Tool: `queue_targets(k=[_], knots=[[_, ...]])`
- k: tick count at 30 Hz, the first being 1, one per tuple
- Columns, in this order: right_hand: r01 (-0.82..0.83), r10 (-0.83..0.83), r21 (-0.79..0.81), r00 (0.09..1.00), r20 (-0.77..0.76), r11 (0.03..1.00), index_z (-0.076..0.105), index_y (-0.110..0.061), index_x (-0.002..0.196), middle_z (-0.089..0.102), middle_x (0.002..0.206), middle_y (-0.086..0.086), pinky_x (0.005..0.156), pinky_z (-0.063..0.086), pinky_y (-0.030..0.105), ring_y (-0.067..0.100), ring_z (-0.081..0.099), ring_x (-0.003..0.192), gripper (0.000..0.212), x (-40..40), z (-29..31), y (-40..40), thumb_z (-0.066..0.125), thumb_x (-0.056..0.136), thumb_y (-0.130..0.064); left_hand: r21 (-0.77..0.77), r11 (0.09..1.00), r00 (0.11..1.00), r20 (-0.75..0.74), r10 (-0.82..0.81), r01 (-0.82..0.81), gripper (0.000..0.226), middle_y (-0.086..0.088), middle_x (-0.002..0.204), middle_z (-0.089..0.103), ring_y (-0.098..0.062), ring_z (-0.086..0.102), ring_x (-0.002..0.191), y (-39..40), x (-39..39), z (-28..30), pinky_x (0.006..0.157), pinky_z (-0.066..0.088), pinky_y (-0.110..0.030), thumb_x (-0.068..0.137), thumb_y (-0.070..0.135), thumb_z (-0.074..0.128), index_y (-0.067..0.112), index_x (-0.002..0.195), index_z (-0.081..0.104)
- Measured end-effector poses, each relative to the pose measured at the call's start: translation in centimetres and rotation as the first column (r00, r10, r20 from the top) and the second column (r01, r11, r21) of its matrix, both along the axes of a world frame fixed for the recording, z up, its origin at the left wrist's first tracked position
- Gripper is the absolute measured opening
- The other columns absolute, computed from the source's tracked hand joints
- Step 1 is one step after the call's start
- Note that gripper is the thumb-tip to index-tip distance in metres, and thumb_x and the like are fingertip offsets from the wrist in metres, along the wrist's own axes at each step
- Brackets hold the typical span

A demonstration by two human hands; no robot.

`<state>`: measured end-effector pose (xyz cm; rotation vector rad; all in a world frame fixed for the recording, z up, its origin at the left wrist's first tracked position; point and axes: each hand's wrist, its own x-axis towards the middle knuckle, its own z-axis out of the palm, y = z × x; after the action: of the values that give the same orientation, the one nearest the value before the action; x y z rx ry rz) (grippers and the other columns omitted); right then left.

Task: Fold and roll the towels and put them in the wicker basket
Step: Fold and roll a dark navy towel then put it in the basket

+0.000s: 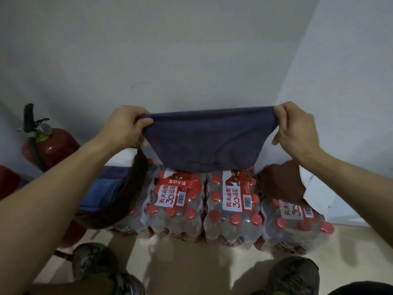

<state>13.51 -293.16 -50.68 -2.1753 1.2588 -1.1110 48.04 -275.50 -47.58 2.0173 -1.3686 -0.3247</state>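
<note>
extinguisher (50, 145) base hidden, shoes (294, 275) cut off

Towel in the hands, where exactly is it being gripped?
Both hands pinch the dark towel at its top corners: left hand on the left corner, right hand on the right.

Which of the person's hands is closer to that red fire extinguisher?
Left. The left hand, gripping one corner of the dark blue towel, is just right of the fire extinguisher; the right hand holds the far corner.

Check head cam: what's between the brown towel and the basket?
Head view: shrink-wrapped water bottle packs fill the stretch between brown towel and basket; the held navy towel hangs above them.
</note>
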Motion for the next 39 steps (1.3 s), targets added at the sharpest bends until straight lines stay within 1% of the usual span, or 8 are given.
queue_targets(k=[8, 13, 20, 24, 28, 31, 34, 39], knots=[[-0.044, -0.015, 0.122, 0.895, 0.445, 0.992, 0.06, -0.021, 0.083, 0.062, 0.048, 0.001, 0.03, 0.036, 0.02, 0.02, 0.059, 0.036, 0.031, 0.6, 4.1, -0.7, 0.047, 0.101, -0.043, -0.231, 0.971, 0.973, -0.233, 0.005, -0.06, 0.014, -0.005, 0.05, 0.066, -0.019, 0.062, 0.039, -2.1, 0.0, 4.6, 0.034, 0.046, -0.021, 0.093, 0.024, 0.063, 0.013, 0.085, 0.066], [0.023, -0.084, 0.145, 0.9, 0.428, 0.989, 0.071, -0.02, 0.076, 0.063, 0.047, -0.003, 0.032, 0.034, 0.017, 0.018, 0.057, 0.033, 0.032, -0.3, 4.8, -1.4, 0.065, 0.088, -0.049, -0.262, 0.964, 0.959, -0.281, -0.03, -0.047, 0.019, -0.009, 0.052, 0.066, -0.024, 0.065, 0.042, -2.2, -0.3, 3.8, 0.035, 0.048, -0.024, 0.099, 0.021, 0.054, 0.009, 0.088, 0.063], [-0.099, -0.025, 0.321, 0.932, 0.361, 0.942, 0.055, -0.001, 0.092, 0.07, 0.065, 0.01, 0.044, 0.057, 0.036, 0.026, 0.072, 0.057, 0.044, 0.5, 3.8, -2.0, 0.045, 0.101, -0.043, -0.256, 0.952, 0.892, -0.45, 0.035, -0.166, 0.023, -0.015, 0.078, 0.068, -0.021, 0.071, 0.065, -2.4, -1.0, 1.2, 0.061, 0.06, -0.025, 0.103, 0.017, 0.043, 0.011, 0.086, 0.058], [-0.057, -0.039, 0.269, 0.941, 0.337, 0.961, 0.054, -0.009, 0.095, 0.073, 0.071, 0.012, 0.071, 0.061, 0.043, 0.025, 0.074, 0.066, 0.043, 0.5, 3.8, -1.5, 0.033, 0.104, -0.046, -0.255, 0.962, 0.948, -0.317, 0.013, -0.099, 0.021, -0.003, 0.092, 0.066, -0.017, 0.067, 0.092, -1.8, -0.6, 1.3, 0.086, 0.055, -0.029, 0.102, 0.022, 0.044, 0.021, 0.087, 0.058], [0.014, -0.048, 0.122, 0.958, 0.281, 0.992, 0.052, -0.023, 0.086, 0.071, 0.08, 0.003, 0.06, 0.057, 0.021, 0.007, 0.072, 0.064, 0.035, -0.6, 2.8, 0.3, 0.032, 0.105, -0.046, -0.209, 0.978, 0.994, -0.098, -0.041, 0.02, 0.016, -0.008, 0.085, 0.067, -0.007, 0.064, 0.079, 0.9, -0.2, 0.5, 0.069, 0.051, -0.02, 0.099, 0.025, 0.051, 0.025, 0.085, 0.058], [-0.106, 0.053, 0.192, 0.964, 0.259, 0.976, 0.052, -0.016, 0.085, 0.072, 0.081, 0.007, 0.062, 0.056, 0.021, 0.011, 0.073, 0.068, 0.036, -1.9, 0.4, 2.5, 0.038, 0.104, -0.043, -0.097, 0.987, 0.992, 0.028, -0.127, 0.129, 0.014, -0.002, 0.074, 0.065, -0.006, 0.06, 0.066, 3.5, 0.3, -0.9, 0.062, 0.049, -0.021, 0.096, 0.025, 0.055, 0.028, 0.083, 0.059], [-0.194, 0.213, 0.25, 0.976, -0.051, 0.949, 0.052, -0.02, 0.077, 0.066, 0.071, -0.004, 0.056, 0.043, 0.01, 0.001, 0.063, 0.063, 0.037, -3.9, -3.4, 5.2, 0.041, 0.1, -0.047, 0.147, 0.955, 0.961, 0.061, -0.269, 0.258, 0.015, 0.013, 0.07, 0.066, 0.002, 0.061, 0.066, 6.5, 0.6, -3.2, 0.062, 0.045, -0.014, 0.092, 0.024, 0.063, 0.03, 0.078, 0.061], [-0.326, 0.562, 0.614, 0.792, -0.237, 0.719, 0.053, -0.015, 0.072, 0.051, 0.066, -0.007, 0.063, 0.04, 0.027, 0.006, 0.047, 0.061, 0.043, -6.5, -10.0, 9.9, 0.044, 0.086, -0.054, 0.525, 0.735, 0.883, -0.071, -0.465, 0.429, 0.015, 0.01, 0.073, 0.066, -0.001, 0.062, 0.071, 10.3, 0.1, -8.7, 0.066, 0.048, -0.022, 0.087, 0.02, 0.07, 0.023, 0.075, 0.062]])
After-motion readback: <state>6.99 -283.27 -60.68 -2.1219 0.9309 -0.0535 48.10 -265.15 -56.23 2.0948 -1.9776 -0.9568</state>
